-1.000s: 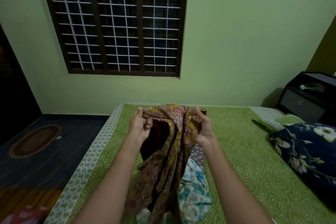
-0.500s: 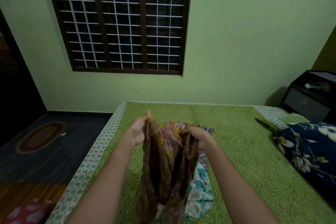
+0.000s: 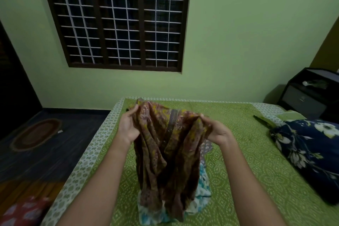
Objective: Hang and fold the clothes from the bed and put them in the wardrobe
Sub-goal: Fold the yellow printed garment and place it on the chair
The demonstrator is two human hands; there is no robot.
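Brown printed garment (image 3: 165,148): held up over green bedspread (image 3: 247,145), top edge gripped by left hand (image 3: 128,128) and right hand (image 3: 218,132), fingers curled into cloth. Blue-and-white floral garment (image 3: 202,194): lying beneath, on bed.

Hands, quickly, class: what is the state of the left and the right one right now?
Left hand: closed, gripping the brown patterned garment at its upper edge.
Right hand: closed, gripping the same garment's upper edge.

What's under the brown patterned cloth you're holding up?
A white-and-turquoise garment lies on the green bedsheet beneath the brown patterned cloth; a grey patterned piece peeks out near the right hand. Most of both is covered.
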